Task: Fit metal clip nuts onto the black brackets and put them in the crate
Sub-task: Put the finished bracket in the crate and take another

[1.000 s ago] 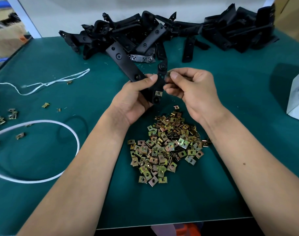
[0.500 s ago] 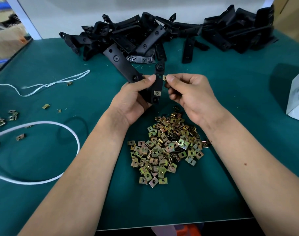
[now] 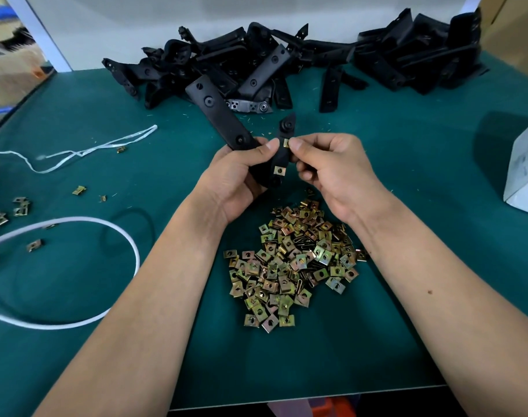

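My left hand (image 3: pixel 237 176) grips a black V-shaped bracket (image 3: pixel 219 115) above the green table. One brass clip nut (image 3: pixel 279 170) sits on the bracket's lower short arm. My right hand (image 3: pixel 332 167) pinches a second clip nut (image 3: pixel 286 142) against the bracket's short arm, just beside my left thumb. A heap of loose clip nuts (image 3: pixel 293 263) lies on the mat below both hands. No crate shows in this view.
A long pile of black brackets (image 3: pixel 287 64) lines the back of the table (image 3: pixel 407 182). White cord (image 3: pixel 76 152) and a white strap loop (image 3: pixel 106 236) lie at left with stray clip nuts (image 3: pixel 20 206). A white box (image 3: pixel 524 173) stands at the right edge.
My right hand has brought the second clip nut down onto the bracket's short arm, close to my left thumb. The bracket has tilted slightly; my left hand keeps its grip.
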`<action>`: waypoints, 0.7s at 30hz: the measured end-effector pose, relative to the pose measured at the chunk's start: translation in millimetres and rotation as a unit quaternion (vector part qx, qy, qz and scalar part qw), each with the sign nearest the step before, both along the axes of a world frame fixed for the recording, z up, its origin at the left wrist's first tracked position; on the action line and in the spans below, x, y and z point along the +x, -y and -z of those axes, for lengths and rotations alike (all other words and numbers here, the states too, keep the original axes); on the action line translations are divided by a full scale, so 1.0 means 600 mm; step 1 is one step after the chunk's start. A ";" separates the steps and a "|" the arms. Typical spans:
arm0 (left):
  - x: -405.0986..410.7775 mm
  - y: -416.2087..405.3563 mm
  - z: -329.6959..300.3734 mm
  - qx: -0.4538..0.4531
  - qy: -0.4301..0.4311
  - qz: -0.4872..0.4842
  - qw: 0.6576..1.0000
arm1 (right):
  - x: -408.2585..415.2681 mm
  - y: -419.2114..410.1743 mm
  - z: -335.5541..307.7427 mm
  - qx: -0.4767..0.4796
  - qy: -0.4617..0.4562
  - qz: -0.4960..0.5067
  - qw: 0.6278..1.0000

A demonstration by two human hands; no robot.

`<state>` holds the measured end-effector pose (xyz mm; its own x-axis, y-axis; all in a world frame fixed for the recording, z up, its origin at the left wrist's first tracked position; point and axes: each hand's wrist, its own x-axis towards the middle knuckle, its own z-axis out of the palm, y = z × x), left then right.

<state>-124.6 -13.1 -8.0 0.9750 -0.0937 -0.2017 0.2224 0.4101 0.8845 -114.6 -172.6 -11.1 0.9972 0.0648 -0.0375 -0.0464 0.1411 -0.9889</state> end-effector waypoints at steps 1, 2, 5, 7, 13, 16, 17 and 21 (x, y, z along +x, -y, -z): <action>-0.001 0.002 -0.001 0.002 0.000 -0.005 1.000 | -0.001 -0.001 0.000 0.001 0.001 -0.003 1.000; -0.001 0.003 -0.002 0.005 0.001 -0.007 1.000 | -0.001 -0.001 0.001 0.003 0.001 -0.006 1.000; -0.003 0.006 -0.002 0.015 0.008 -0.001 1.000 | 0.000 0.001 0.001 0.023 -0.009 -0.023 0.999; -0.004 0.006 -0.002 0.019 0.009 -0.007 1.000 | 0.002 0.003 0.001 0.039 -0.020 -0.037 0.998; -0.005 0.017 0.000 0.069 0.022 -0.066 0.995 | 0.003 0.002 0.004 0.018 -0.022 -0.018 0.999; -0.010 0.032 -0.001 0.104 0.049 -0.149 0.982 | -0.004 0.003 0.003 -0.098 0.023 0.021 0.995; -0.011 0.035 -0.002 0.090 0.057 -0.167 0.980 | -0.006 0.004 0.002 -0.133 0.036 0.018 0.990; -0.024 0.067 -0.014 0.077 0.081 -0.182 0.977 | -0.030 0.027 -0.007 -0.204 0.086 -0.002 0.975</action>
